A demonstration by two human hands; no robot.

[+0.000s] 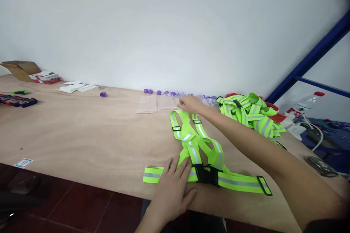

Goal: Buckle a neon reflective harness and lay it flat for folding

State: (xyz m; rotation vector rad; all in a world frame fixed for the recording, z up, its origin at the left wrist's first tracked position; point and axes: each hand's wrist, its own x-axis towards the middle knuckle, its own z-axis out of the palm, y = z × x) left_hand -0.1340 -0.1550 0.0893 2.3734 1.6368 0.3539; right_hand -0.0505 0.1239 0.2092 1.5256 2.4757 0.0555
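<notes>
While left hand (172, 185) lies flat, open on vest (191, 145) | right hand (191, 103) blurred, grip unclear

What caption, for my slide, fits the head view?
Left hand presses a reflective harness; right hand reaches toward clear bags.

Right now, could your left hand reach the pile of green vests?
Probably not easily: the left hand rests on the flat vest, and the outstretched right arm crosses between it and the pile.
</notes>
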